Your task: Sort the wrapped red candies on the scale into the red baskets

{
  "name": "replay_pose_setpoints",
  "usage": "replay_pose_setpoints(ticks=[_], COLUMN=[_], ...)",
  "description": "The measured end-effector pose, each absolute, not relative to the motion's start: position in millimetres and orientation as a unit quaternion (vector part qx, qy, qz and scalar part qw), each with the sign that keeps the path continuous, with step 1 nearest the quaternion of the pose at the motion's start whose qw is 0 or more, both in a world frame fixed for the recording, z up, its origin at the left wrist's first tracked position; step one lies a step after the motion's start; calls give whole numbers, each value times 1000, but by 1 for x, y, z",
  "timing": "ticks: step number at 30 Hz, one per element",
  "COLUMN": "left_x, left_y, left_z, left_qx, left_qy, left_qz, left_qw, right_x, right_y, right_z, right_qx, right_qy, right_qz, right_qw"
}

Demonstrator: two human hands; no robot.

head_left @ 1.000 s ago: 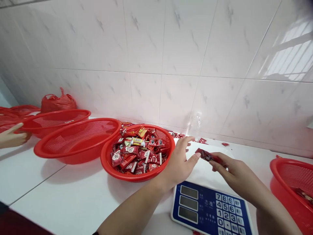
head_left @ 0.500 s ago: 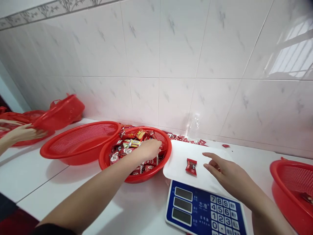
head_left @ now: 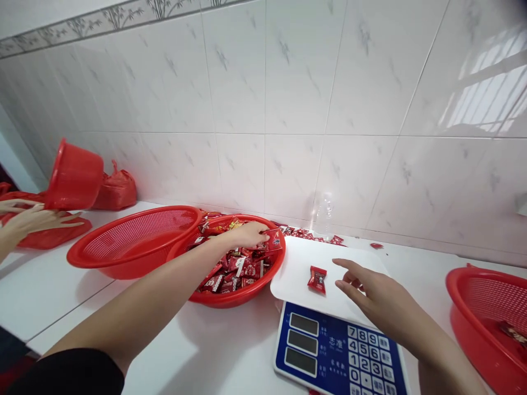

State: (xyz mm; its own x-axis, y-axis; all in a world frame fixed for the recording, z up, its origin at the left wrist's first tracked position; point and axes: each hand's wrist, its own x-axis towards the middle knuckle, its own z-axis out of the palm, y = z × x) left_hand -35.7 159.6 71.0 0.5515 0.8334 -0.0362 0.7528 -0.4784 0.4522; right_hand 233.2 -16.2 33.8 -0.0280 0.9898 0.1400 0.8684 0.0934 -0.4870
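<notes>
Over the full red basket (head_left: 230, 299), my left hand (head_left: 249, 235) pinches a red candy packet (head_left: 275, 241) near the right rim. Many wrapped candies (head_left: 247, 267), mostly red, fill that basket. My right hand (head_left: 358, 282) hovers above the white pan (head_left: 349, 255) of a digital scale (head_left: 337, 351), thumb and forefinger apart with nothing between them. To the left of those fingertips, a single red wrapped candy (head_left: 317, 280) lies on the pan. The scale's displays look dark.
Left of the full basket stands another red basket (head_left: 135, 258). A co-worker's hands (head_left: 37, 219) are at a tilted red basin (head_left: 78, 175) near red bags (head_left: 117, 189). Loose packets (head_left: 304, 234) and a clear bottle (head_left: 323, 214) line the wall. A red basket (head_left: 486, 323) stands right.
My left hand has shifted slightly left and up, and a red packet now shows in its fingers. The co-worker's basin has been raised and tipped. My right hand stays over the pan.
</notes>
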Motion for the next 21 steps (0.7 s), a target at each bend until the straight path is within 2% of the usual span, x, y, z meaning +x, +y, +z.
replay_pose_setpoints(ticks=[4, 12, 16, 21], left_x=[-24, -44, -56, -58], left_y=[150, 180, 186, 170], left_z=[73, 28, 15, 20], left_qx=[866, 871, 857, 876], left_qy=[416, 473, 497, 444], left_qz=[79, 2, -65, -131], left_qw=[266, 131, 118, 131], right_x=[232, 233, 232, 234], right_y=[-17, -22, -22, -22], right_z=[35, 35, 36, 35], right_qx=[-661, -653, -648, -651], right_qy=[-704, -711, -714, -712], right_qz=[140, 133, 135, 138], right_qw=[220, 224, 227, 225])
